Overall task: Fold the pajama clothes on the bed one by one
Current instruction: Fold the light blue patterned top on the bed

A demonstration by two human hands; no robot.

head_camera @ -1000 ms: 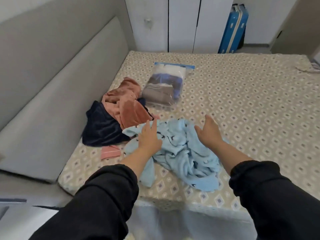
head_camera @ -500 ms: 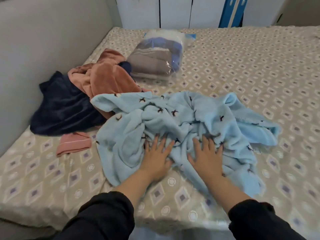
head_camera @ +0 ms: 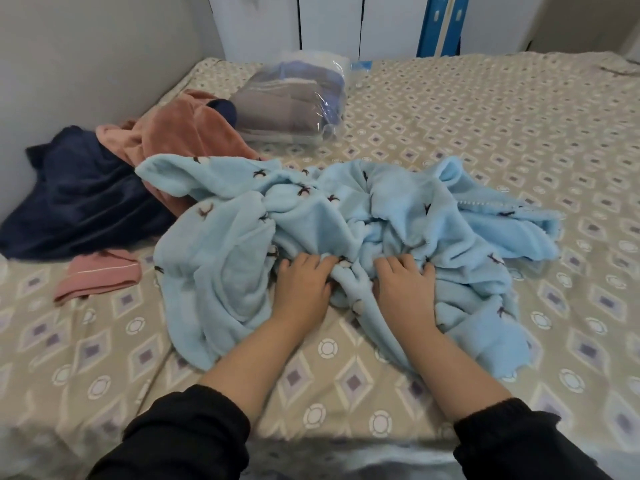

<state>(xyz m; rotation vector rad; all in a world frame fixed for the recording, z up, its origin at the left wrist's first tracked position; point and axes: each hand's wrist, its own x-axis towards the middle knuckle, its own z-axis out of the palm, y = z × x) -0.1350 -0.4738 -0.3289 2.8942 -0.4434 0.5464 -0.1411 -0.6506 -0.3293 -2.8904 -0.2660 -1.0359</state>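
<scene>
The patterned bed (head_camera: 485,133) carries a crumpled light-blue fleece pajama (head_camera: 398,216). Left of the pajama lies a navy garment (head_camera: 79,195). Behind-left and touching it is a rust-pink garment (head_camera: 187,133), and behind it a clear bag (head_camera: 291,105) of folded clothes. On the pajama's near middle, the left hand (head_camera: 303,289) and right hand (head_camera: 405,292) each close their grip on bunched fleece.

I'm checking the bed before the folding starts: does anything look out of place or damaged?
Nothing looks damaged or spilled. The blue pajama is crumpled where the left hand and right hand grip it, its far corner lying over the orange garment. A small pink piece lies by itself beside the navy garment.
</scene>
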